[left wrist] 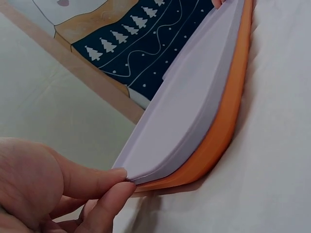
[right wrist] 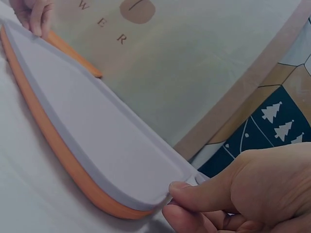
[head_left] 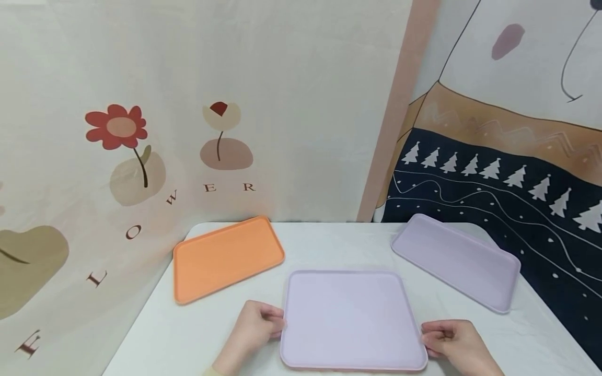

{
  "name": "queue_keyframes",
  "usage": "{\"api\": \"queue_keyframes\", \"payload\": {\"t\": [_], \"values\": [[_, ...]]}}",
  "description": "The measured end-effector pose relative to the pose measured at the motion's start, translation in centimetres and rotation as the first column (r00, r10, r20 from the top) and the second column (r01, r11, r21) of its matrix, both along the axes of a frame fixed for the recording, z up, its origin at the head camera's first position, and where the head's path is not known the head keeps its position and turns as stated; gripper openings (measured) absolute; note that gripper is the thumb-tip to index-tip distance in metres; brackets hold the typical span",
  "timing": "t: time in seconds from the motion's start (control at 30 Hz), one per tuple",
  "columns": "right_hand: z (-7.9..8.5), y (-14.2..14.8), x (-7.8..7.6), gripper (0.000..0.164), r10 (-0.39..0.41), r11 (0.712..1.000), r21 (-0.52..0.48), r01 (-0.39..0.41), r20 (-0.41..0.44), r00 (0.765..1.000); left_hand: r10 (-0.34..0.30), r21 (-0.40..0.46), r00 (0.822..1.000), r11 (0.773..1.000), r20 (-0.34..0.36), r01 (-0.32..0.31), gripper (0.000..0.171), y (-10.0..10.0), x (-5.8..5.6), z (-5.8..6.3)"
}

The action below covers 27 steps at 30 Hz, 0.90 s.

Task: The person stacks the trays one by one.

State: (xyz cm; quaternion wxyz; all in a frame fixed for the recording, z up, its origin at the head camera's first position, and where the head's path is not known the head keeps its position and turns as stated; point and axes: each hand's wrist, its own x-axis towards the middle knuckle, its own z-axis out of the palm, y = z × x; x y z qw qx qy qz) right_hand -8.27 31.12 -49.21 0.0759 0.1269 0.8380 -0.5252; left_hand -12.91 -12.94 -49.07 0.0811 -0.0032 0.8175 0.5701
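A lavender rectangular tray (head_left: 350, 318) lies at the front middle of the white table, stacked over an orange tray (left wrist: 221, 141) whose side shows beneath it in both wrist views. My left hand (head_left: 256, 325) pinches the lavender tray's left edge between thumb and fingers. At the opposite edge my right hand (head_left: 453, 339) has its thumb by the rim and its other fingers curled below, pinching it. From above, the orange tray underneath is almost wholly hidden. The right wrist view shows the upper tray (right wrist: 97, 116) sitting level along the orange one.
Another orange tray (head_left: 228, 259) lies tilted at the back left of the table (head_left: 329, 245). A second lavender tray (head_left: 456, 261) lies angled at the back right. Behind the table hangs a cream cloth (head_left: 310, 104) with flower prints, and a dark tree-patterned cloth (head_left: 470, 193) hangs on the right.
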Motion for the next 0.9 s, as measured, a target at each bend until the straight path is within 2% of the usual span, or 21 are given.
{"api": "queue_keyframes", "payload": {"t": [0.2, 0.4, 0.53, 0.77, 0.9], "values": [[1.0, 1.0, -0.2, 0.038, -0.003, 0.997, -0.072, 0.004, 0.010, 1.000, 0.030, -0.021, 0.998, 0.999, -0.060, -0.032, 0.013, -0.7, -0.5, 0.8], [2.0, 1.4, -0.8, 0.040, -0.014, 0.994, -0.112, 0.015, 0.002, 1.000, 0.052, 0.037, 0.996, 0.998, -0.074, -0.049, 0.023, -1.0, -1.2, 1.3], [2.6, 1.3, -1.3, 0.042, -0.006, 0.993, -0.116, 0.004, -0.017, 1.000, 0.070, 0.048, 0.994, 0.997, -0.081, -0.066, 0.023, -1.3, -1.3, 1.7], [4.2, 1.0, -2.8, 0.042, 0.038, 0.986, -0.158, -0.059, -0.134, 0.990, 0.149, 0.045, 0.985, 0.988, -0.085, -0.145, 0.023, -2.1, -1.9, 2.8], [5.4, 0.5, -3.9, 0.039, 0.050, 0.983, -0.167, -0.079, -0.168, 0.985, 0.178, 0.059, 0.980, 0.983, -0.089, -0.173, 0.023, -2.9, -2.6, 3.7]]}}
